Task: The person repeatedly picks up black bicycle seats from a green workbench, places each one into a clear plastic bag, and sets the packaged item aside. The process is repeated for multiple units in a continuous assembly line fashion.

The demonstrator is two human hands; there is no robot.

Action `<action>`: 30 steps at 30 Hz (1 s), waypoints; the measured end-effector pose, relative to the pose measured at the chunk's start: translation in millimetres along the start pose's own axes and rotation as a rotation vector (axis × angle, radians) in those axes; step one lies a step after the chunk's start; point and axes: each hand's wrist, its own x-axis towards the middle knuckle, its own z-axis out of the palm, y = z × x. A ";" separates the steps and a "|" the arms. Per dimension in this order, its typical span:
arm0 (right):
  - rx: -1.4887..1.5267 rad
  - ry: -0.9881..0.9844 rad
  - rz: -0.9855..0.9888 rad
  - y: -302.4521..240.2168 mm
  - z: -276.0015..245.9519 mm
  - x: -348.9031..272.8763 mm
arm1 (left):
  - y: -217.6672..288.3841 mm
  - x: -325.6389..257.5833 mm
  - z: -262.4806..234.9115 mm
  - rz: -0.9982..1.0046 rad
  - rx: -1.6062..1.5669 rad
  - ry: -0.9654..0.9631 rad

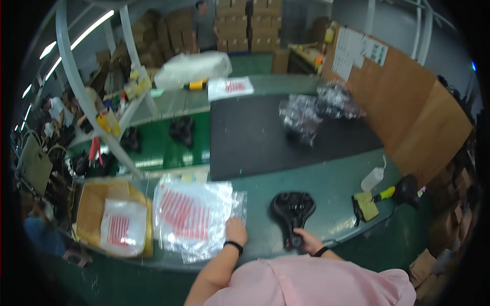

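A black bicycle saddle (292, 210) lies on the green worktable in front of me, its narrow nose pointing toward me. My right hand (309, 241) grips that nose, thumb on top. To the left is a stack of clear plastic bags (189, 217) printed with red lines. My left hand (236, 232) is at the right edge of the stack, fingers curled in on a bag's edge. The fingertips are partly hidden there. Both wrists wear dark bands.
Left of the bags stands a yellow-brown box (88, 217) with a printed bag inside. Wrapped saddles (301, 115) rest on a black mat (255, 148). A cardboard panel (403, 97), a squeeze bottle (373, 177) and a yellow-green cloth (366, 205) are at right. More saddles (182, 131) sit on the green conveyor.
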 end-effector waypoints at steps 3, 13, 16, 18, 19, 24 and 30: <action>0.105 0.044 -0.004 -3.5 -0.3 7.5 | -16.1 4.7 -17.7 -0.127 -0.410 0.037; -0.189 0.004 -0.207 -49.4 72.4 -22.9 | -102.8 -10.7 -7.4 -0.396 -1.011 0.339; -0.283 -0.140 -0.191 -63.8 112.0 -16.0 | -94.7 -11.5 -32.8 -0.452 -1.180 0.218; -0.182 -0.239 -0.138 -63.3 155.5 6.7 | -95.5 -12.3 -49.9 -0.489 -1.320 0.082; -0.147 -0.250 -0.124 -56.7 174.2 16.6 | -92.0 -16.2 -56.7 -0.494 -1.366 0.059; -0.192 -0.367 0.035 -12.8 236.1 85.0 | -79.0 -7.7 -61.6 -0.445 -1.345 0.113; -0.351 -0.099 -0.044 17.7 226.5 138.1 | -134.1 -38.6 -65.3 -0.664 -1.412 0.031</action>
